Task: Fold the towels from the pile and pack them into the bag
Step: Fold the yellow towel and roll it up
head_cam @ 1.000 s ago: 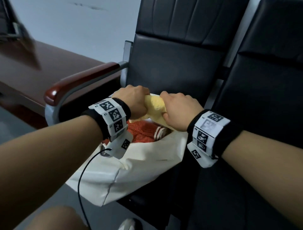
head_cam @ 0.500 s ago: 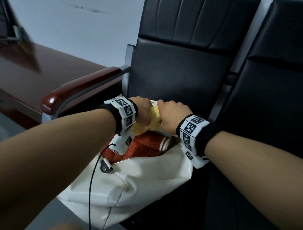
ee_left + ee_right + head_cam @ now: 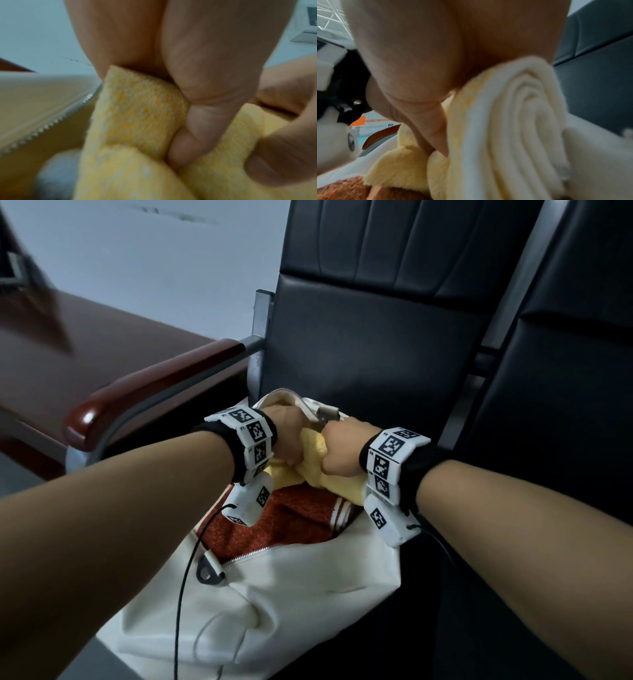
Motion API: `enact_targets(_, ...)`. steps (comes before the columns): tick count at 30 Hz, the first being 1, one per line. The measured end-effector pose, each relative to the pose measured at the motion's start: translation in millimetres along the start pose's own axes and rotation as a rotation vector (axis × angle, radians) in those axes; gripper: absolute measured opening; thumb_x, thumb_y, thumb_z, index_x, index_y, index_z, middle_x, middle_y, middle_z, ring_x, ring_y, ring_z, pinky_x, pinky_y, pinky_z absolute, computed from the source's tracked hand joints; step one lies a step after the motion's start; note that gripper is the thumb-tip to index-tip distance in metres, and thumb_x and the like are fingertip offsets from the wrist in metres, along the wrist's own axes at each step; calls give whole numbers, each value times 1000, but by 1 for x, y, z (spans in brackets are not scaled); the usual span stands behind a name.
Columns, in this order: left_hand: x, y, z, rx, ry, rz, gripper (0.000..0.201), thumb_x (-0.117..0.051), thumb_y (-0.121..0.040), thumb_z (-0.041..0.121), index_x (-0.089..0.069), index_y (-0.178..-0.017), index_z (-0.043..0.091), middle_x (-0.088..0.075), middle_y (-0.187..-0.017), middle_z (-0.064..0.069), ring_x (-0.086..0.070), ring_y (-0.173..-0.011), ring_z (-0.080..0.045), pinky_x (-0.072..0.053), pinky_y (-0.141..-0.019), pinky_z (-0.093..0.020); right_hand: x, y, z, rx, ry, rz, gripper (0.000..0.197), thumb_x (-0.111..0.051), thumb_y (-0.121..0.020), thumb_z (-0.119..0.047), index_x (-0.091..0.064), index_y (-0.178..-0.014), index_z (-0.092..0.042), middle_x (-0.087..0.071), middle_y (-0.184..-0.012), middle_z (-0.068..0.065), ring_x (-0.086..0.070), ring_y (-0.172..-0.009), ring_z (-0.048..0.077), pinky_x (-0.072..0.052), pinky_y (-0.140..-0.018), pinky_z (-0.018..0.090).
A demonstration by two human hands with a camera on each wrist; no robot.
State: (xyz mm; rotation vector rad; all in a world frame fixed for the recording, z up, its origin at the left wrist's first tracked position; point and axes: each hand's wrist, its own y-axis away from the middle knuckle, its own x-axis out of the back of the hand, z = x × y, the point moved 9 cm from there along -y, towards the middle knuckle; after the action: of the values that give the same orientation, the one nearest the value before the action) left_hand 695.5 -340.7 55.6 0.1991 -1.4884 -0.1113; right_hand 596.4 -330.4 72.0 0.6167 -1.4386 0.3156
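Closest to the camera were both forearms, each with a black wristband [image 3: 416, 463] covered in white marker tags, and thin black cables running down from them. Under the arms sat the white bag [image 3: 291, 594], zipper wide open, resting on a black seat [image 3: 370, 364]. Nearest inside the bag was a folded red towel [image 3: 274, 525] with white stripes on its edge, already packed.

Just past that, the yellow towel [image 3: 315, 460] was bunched up at the mouth of the bag, lying partly on top of the red one. The left hand [image 3: 286, 436] had its fingers curled tight around one end, and the left wrist view showed the thumb pressing into the fuzzy yellow cloth [image 3: 144, 115] right next to the zipper teeth. The right hand [image 3: 342, 450] was clenched on the other end, and from the right wrist camera you could see that end [image 3: 513, 121] rolled into a spiral of layers, pale at the edge. The two hands were nearly touching.

Further back were the bag's far rim, the seat back, a reddish-brown armrest [image 3: 157, 392] on the left, and a dark wooden counter [image 3: 102, 337] against a plain wall.
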Motion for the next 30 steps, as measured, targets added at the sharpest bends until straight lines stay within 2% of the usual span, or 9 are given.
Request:
enact_targets(4,9,8,3,-76,44,154,23,-70,-85,22,-63,-106,26,-54,-98,7,-50,-95,-11,-40,-83,-25,1,-7,-11,37,14,-7,21,-62,-90,-25,-49,-75,-16,-59,-82,3,-58,-75,20,-46,-61,29)
enact_targets(7,16,12,0,-55,121,248,34,-64,-82,31,-66,-116,33,-67,-113,0,-63,-110,-22,-51,-94,-36,5,-11,-24,81,21,5,26,-68,-90,-35,-50,-83,-18,-57,-91,3,-57,-88,24,-50,-77,33)
enact_targets(9,21,14,-3,-44,153,290,26,-57,-83,35,-65,-108,36,-67,-115,-3,-63,-112,-27,-52,-96,-42,9,-14,-27,52,-18,36,25,-66,-92,-37,-59,-105,-16,-56,-99,5,-59,-99,26,-50,-82,34)
enact_targets(12,30,22,-9,-26,176,401,13,-52,-86,28,-56,-96,35,-65,-109,-1,-63,-102,-30,-50,-83,-38,14,-23,-29,25,-37,106,30,-56,-97,-25,-58,-124,-11,-61,-118,10,-60,-114,33,-46,-80,35)
enact_targets(15,36,25,-19,56,169,458,21,-51,-92,18,-56,-111,27,-54,-93,-4,-56,-86,-35,-40,-69,-39,29,-28,-24,-54,-65,205,37,-57,-96,-27,-55,-129,-12,-56,-131,15,-55,-122,38,-46,-88,39)
enact_targets(23,36,21,-17,69,85,509,22,-52,-93,11,-51,-112,20,-65,-105,-5,-64,-97,-33,-36,-69,-36,30,-9,-16,-85,-87,222,52,-72,-84,-32,-48,-126,-12,-57,-124,13,-60,-110,36,-47,-79,40)
enact_targets(27,35,14,-22,84,104,499,11,-51,-94,14,-49,-104,19,-60,-96,-4,-58,-87,-33,-36,-69,-37,38,30,-41,8,179,389,59,-53,-86,-49,-48,-127,-7,-51,-126,12,-50,-114,34,-43,-89,44)
enact_targets(29,35,13,-21,91,113,484,7,-48,-96,16,-45,-101,20,-52,-90,-4,-48,-80,-30,-35,-69,-37,33,41,-52,48,194,334,61,-43,-83,-54,-52,-123,-9,-54,-120,10,-52,-111,33,-42,-87,43)
enact_targets(30,35,13,-21,95,114,479,9,-47,-96,15,-46,-103,19,-50,-89,-4,-46,-80,-30,-35,-69,-37,27,40,-55,74,158,276,45,-48,-87,-46,-54,-116,-12,-56,-115,8,-56,-108,31,-44,-84,42)
